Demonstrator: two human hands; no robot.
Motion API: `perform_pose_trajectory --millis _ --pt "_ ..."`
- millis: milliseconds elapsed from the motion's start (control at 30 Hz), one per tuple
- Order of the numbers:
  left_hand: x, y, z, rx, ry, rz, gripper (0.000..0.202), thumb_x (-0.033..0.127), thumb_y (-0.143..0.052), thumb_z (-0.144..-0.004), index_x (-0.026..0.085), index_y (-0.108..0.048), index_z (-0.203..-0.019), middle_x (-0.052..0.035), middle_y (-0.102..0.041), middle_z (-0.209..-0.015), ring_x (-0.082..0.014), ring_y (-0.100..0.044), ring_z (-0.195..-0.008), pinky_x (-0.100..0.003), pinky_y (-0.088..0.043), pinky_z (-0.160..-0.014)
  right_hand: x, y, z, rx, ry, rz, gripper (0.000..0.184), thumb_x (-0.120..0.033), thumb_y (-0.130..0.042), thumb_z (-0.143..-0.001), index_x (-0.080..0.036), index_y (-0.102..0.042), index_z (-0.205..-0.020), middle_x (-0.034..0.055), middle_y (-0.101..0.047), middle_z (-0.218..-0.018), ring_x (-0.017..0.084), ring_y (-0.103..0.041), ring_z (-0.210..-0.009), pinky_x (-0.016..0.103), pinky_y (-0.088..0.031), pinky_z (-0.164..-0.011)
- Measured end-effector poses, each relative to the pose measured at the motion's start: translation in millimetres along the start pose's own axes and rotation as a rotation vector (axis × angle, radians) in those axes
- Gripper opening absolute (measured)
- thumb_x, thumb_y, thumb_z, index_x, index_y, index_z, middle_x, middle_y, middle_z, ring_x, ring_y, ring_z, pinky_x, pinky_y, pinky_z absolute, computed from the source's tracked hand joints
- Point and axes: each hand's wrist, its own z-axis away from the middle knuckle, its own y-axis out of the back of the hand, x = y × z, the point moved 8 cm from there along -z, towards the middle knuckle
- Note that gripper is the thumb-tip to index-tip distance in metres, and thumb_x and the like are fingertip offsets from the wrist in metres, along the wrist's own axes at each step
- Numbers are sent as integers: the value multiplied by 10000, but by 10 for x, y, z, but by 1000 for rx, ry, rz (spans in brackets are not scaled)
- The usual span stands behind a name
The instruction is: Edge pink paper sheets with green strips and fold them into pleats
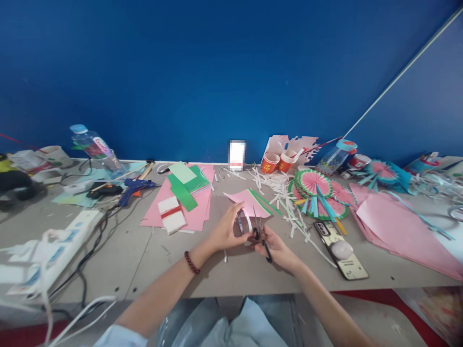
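My left hand (227, 230) is closed around a small roll of tape (244, 225) just above the grey table (152, 260). A dark bead bracelet (191, 263) sits on that wrist. My right hand (275, 247) grips black-handled scissors (261, 239), blades pointing up toward the roll. The two hands nearly touch. Right behind them lies a folded pink sheet with a green edge (249, 202).
Pink and green paper sheets (188, 197) lie to the left, white paper strips (285, 202) and pink-green paper fans (318, 193) to the right. A phone (342, 250), large pink sheets (394, 226), two red cups (278, 162), a blue glue gun (135, 188), a bottle (93, 145) and a power strip (61, 250) surround them.
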Motion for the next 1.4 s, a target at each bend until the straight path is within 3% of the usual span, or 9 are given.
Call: perform_pose_trajectory --millis 100,200,367,467,633,1100,1400 --pt "6 8 -1 -11 16 8 863 206 -672 -709 224 -190 -1425 -155 -356 -1380 -305 -424 -1242 -493 -388 -1049 -71 88 90 13 -40 71 396 -427 -725 -731 -225 -484 -972 68 -612 -1027 194 -595 -943 318 -465 -766" --pt "14 25 -7 -15 31 40 891 213 -679 -707 238 -163 -1432 -156 -320 -1375 -296 -434 -1221 -492 -402 -1040 -127 257 202 21 -145 177 355 -465 -688 -746 -220 -471 -885 7 -583 -800 129 -537 -668 247 -399 -569" --pt "49 69 -22 18 -4 108 779 220 -703 -691 231 -279 -1345 -131 -357 -1271 -276 -473 -1182 -479 -418 -1028 -230 570 307 -29 -226 468 372 -480 -707 -696 -209 -467 -783 -38 -487 -678 110 -443 -620 239 -345 -559" --pt "55 66 -28 10 -11 115 721 202 -718 -664 221 -344 -1280 -117 -408 -1223 -269 -489 -1158 -469 -435 -1013 -206 663 330 -68 -297 530 398 -504 -710 -670 -209 -456 -756 -49 -462 -639 106 -414 -591 235 -316 -535" --pt "50 46 -21 -4 -2 157 702 171 -677 -681 209 -343 -1297 -124 -440 -1251 -262 -491 -1172 -454 -435 -1027 -115 632 350 -123 -378 514 435 -546 -698 -666 -210 -436 -750 -60 -424 -611 84 -361 -543 214 -256 -474" --pt "34 13 1 -38 48 274 717 144 -644 -693 258 -313 -1319 -112 -448 -1267 -254 -505 -1187 -474 -441 -1042 -44 669 264 -89 -351 502 420 -555 -689 -693 -213 -463 -785 -60 -470 -626 68 -367 -494 197 -273 -425" --pt "52 8 10 -40 38 279 733 146 -641 -688 224 -308 -1336 -133 -409 -1320 -262 -489 -1211 -453 -434 -1052 -72 706 276 -99 -351 576 422 -566 -677 -695 -212 -475 -803 -50 -480 -646 97 -424 -569 213 -303 -491"
